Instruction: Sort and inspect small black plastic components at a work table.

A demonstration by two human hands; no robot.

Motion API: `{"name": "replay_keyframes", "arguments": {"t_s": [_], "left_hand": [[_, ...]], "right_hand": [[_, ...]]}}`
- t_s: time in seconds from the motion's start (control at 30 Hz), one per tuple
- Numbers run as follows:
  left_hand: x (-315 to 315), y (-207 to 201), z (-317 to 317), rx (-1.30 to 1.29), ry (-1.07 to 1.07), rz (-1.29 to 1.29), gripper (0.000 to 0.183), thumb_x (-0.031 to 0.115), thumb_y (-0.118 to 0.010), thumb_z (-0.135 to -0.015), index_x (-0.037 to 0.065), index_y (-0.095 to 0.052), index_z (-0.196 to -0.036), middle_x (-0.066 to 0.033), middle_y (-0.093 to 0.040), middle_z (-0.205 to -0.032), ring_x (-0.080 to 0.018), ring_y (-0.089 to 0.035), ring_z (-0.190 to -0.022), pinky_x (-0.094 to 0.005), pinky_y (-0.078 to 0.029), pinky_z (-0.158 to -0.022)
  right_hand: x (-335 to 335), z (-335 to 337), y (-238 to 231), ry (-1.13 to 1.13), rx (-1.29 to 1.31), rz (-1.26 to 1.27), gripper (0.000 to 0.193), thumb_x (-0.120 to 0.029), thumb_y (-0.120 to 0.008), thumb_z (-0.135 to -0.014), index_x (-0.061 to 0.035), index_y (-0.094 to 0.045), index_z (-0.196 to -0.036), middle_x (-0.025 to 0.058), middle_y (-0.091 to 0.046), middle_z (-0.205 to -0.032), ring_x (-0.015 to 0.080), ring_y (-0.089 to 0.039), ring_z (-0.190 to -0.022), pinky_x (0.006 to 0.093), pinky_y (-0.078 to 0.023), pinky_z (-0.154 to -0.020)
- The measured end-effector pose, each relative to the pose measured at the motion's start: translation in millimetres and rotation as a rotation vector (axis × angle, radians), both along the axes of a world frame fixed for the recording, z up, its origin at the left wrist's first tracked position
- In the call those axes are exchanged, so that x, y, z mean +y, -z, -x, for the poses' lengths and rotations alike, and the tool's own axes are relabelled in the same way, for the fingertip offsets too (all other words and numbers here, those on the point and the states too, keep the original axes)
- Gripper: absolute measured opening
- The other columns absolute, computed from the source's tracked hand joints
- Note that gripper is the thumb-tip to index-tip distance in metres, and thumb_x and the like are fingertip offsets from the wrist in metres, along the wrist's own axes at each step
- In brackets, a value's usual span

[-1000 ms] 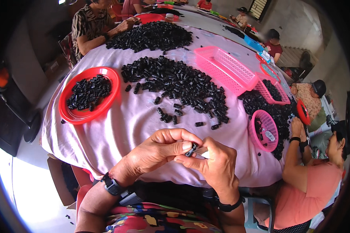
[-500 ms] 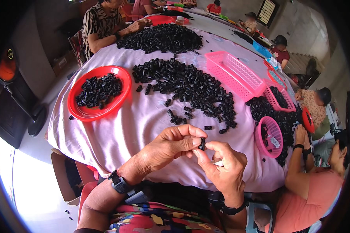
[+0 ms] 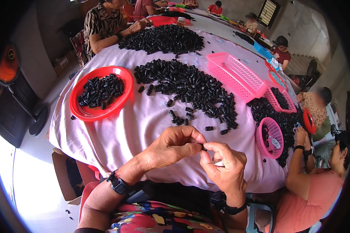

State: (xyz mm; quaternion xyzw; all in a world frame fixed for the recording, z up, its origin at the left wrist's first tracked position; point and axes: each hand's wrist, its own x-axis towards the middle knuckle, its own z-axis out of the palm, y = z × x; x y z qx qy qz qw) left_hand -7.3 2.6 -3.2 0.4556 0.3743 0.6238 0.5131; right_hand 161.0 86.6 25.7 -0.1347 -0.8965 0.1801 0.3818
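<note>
Above the near edge of the cloth, my left hand (image 3: 174,146) pinches a small black cylindrical part (image 3: 203,148) between thumb and fingers, which mostly hide it. My right hand (image 3: 228,167) meets it there, thumb and index fingertip at the part. A slim white object (image 3: 219,163) sticks out from under the curled right fingers; its kind is hard to make out. Just beyond my hands lies a broad heap of similar black parts (image 3: 190,83), with several loose ones at its near side. A red round tray (image 3: 83,114) to the left holds more of them.
A pink rectangular basket (image 3: 237,83) and a pink round basket (image 3: 269,153) stand on the right, by another black heap. A co-worker in a salmon shirt (image 3: 311,194) sits close at my right. An open cardboard box (image 3: 64,174) is low on the left; a fan (image 3: 9,70) stands beyond.
My fingers have closed further over the black part, so less of it shows. The right thumb has shifted slightly toward the right. The view has moved very slightly.
</note>
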Motion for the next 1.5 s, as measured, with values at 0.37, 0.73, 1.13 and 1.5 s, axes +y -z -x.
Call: {"name": "replay_keyframes", "arguments": {"t_s": [0.37,0.73,1.13,1.5], "left_hand": [[-1.4,0.9,5.7,-0.077,0.049,0.093,0.020,0.016,-0.062,-0.092,0.003,-0.061,-0.107,-0.0002,-0.065,-0.091,-0.0064,-0.059,-0.080,-0.0207,-0.047,-0.071],[0.2,4.8,6.8,-0.151,0.112,0.156,0.019,0.013,-0.061,-0.092,0.001,-0.060,-0.107,-0.0065,-0.067,-0.095,-0.0113,-0.063,-0.083,-0.0249,-0.051,-0.078],[0.3,5.7,4.6,-0.187,0.146,0.094,0.025,0.013,-0.061,-0.091,0.001,-0.058,-0.113,-0.0055,-0.066,-0.095,-0.0095,-0.063,-0.082,-0.0217,-0.050,-0.072],[-0.3,3.4,4.2,-0.250,0.174,0.108,0.024,0.016,-0.060,-0.093,0.001,-0.059,-0.112,-0.0056,-0.066,-0.093,-0.0084,-0.060,-0.081,-0.0217,-0.048,-0.071]], "right_hand": [[-0.2,0.4,-0.6,-0.077,0.060,0.273,0.024,0.000,-0.072,-0.076,-0.0017,-0.065,-0.099,0.0002,-0.055,-0.059,0.0051,-0.049,-0.049,0.0219,-0.036,-0.045],[1.4,-4.5,-4.3,-0.118,-0.017,0.280,0.020,-0.001,-0.069,-0.081,-0.0015,-0.064,-0.100,0.0107,-0.069,-0.076,0.0141,-0.068,-0.063,0.0253,-0.050,-0.053],[3.8,-2.4,3.1,-0.221,0.128,0.442,0.017,0.004,-0.061,-0.086,0.0044,-0.063,-0.103,0.0087,-0.069,-0.076,0.0068,-0.063,-0.066,0.0174,-0.045,-0.055],[4.8,-2.8,3.1,-0.241,0.108,0.452,0.018,0.000,-0.060,-0.088,0.0005,-0.061,-0.106,0.0114,-0.071,-0.081,0.0160,-0.071,-0.077,0.0243,-0.055,-0.064]]}}
